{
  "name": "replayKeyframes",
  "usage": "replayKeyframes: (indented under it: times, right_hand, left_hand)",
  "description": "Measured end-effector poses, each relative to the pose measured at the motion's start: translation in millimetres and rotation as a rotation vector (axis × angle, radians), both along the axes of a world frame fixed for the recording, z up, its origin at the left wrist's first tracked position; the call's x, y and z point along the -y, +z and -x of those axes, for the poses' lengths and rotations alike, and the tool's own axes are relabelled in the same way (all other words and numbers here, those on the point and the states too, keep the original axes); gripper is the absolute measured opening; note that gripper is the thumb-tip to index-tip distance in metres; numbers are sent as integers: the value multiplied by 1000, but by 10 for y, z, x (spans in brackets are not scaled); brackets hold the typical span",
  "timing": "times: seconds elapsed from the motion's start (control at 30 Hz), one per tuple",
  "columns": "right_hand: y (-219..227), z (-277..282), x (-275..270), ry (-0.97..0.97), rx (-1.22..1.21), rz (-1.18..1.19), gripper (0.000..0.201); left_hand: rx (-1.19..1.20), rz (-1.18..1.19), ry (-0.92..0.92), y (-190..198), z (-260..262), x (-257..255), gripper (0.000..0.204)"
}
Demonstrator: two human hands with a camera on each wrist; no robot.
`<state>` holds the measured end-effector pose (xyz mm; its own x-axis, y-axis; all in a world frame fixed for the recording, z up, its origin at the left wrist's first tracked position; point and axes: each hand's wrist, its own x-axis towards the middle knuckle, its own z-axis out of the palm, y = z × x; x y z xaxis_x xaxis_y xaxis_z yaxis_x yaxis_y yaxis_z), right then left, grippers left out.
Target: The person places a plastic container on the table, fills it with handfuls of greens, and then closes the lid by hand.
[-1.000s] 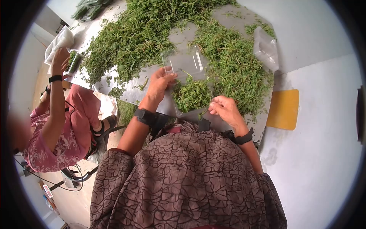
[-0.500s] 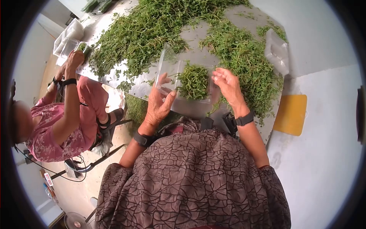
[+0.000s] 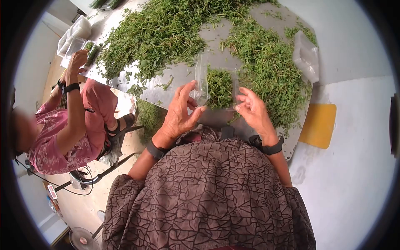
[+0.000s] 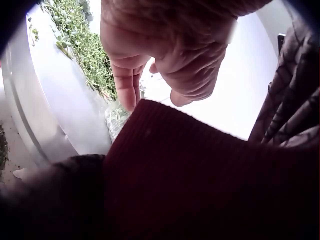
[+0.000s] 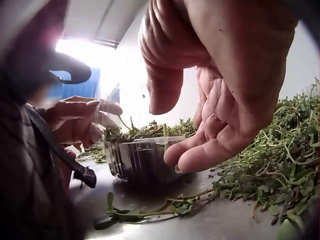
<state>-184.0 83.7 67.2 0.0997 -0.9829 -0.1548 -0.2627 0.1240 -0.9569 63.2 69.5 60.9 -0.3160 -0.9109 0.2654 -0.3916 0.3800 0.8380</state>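
A clear plastic box (image 3: 220, 107) filled with green stems (image 3: 219, 88) stands on the metal table, its raised lid (image 3: 201, 81) at the left. My left hand (image 3: 178, 114) has its fingers against that lid, thumb apart from them. At the box's right side, my right hand (image 3: 256, 114) is spread, thumb apart, nothing held in it. In the right wrist view the fingertips of my right hand (image 5: 215, 95) are at the box wall (image 5: 140, 157). A loose sprig (image 5: 160, 212) lies on the table before the box.
Heaps of greens (image 3: 154, 39) cover the back and right (image 3: 271, 75) of the table. Stacked clear boxes (image 3: 305, 58) stand at the right edge. Another person in pink (image 3: 62, 141) handles a box at the left. A yellow panel (image 3: 318, 126) is beyond the right edge.
The box first turned upright to me, then shifted slightly right. Its lid has swung up from lying back. My left hand has moved right with the lid; my right fingers have spread.
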Motion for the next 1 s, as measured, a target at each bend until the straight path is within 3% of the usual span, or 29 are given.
replayKeyframes:
  times: [0.27, 0.47, 0.57, 0.67, 0.77, 0.83, 0.9, 0.97, 1.0]
  right_hand:
    - [-70, -127, 17, -34, -160, -58, 65]
    - [-51, -80, -106, 28, -64, -4, 69]
    - [-175, -93, -75, 28, -103, 17, 69]
    - [63, -220, -35, 16, -288, -46, 64]
    - [28, -270, -24, -27, -310, -48, 60]
    - [-39, -284, -23, -44, -334, 35, 59]
    - [-77, -279, -21, -62, -292, 102, 59]
    - [-77, -239, -4, -62, -322, 27, 57]
    - [-80, -207, 5, -41, -344, 34, 56]
  left_hand:
    - [179, 44, -16, -19, 97, -10, 69]
    - [215, 31, -66, -58, 139, -29, 69]
    - [282, 67, -17, -74, 210, -7, 65]
    - [305, 36, -3, -72, 246, -16, 60]
    - [322, 15, 12, -30, 240, 9, 60]
    - [356, 41, -87, 96, 180, 58, 61]
    - [331, 75, -96, 92, 121, 142, 63]
    - [250, 283, -6, 103, 91, 279, 61]
    - [188, 217, -2, 111, 73, 337, 59]
